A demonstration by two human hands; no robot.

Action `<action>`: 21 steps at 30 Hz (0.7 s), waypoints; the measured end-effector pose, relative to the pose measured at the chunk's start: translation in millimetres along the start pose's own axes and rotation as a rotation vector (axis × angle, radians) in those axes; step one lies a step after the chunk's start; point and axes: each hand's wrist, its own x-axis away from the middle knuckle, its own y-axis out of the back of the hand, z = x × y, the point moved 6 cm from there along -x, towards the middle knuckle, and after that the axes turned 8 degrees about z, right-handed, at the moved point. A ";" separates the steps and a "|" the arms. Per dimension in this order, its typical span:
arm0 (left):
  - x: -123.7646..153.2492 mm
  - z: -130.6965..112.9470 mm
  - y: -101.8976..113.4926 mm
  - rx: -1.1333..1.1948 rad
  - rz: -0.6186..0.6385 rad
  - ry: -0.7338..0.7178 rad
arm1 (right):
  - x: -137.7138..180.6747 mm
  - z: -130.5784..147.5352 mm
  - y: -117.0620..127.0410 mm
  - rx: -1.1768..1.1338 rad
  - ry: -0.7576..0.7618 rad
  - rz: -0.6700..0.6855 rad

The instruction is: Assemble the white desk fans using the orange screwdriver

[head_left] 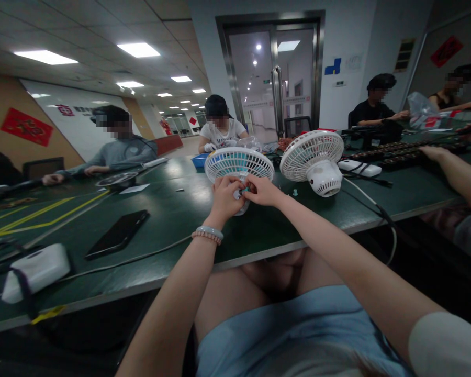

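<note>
Green table (180,209); right grip (264,190) pinches teal piece (246,189), fan (235,155) behind (left grip (225,197): can't tell).

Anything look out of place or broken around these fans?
A small teal piece sits loose on the table, apart from the left fan and the right fan. The right fan also looks askew: it leans with its grille tilted and no stand visible. Nothing looks spilled; fine damage is too small to tell.
</note>
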 end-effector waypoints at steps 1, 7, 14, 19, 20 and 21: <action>0.0 -0.1 0.1 -0.001 -0.003 -0.002 | -0.1 -0.9 0.0 0.007 -0.007 -0.004; 0.3 -0.5 0.1 0.000 -0.006 -0.009 | -1.0 -5.0 -1.0 0.038 -0.027 -0.015; 0.1 0.0 0.2 0.005 -0.016 -0.006 | -1.6 -4.9 -2.1 -0.028 -0.013 -0.023; -0.1 -0.5 0.5 0.010 -0.018 -0.006 | -1.9 -6.0 -2.2 -0.053 0.004 -0.051; -0.1 -0.7 0.7 0.012 -0.019 -0.004 | -2.1 -6.5 -2.2 -0.050 0.003 -0.055; -0.1 -0.7 0.8 0.013 -0.019 -0.002 | -2.3 -7.3 -2.2 -0.050 -0.001 -0.058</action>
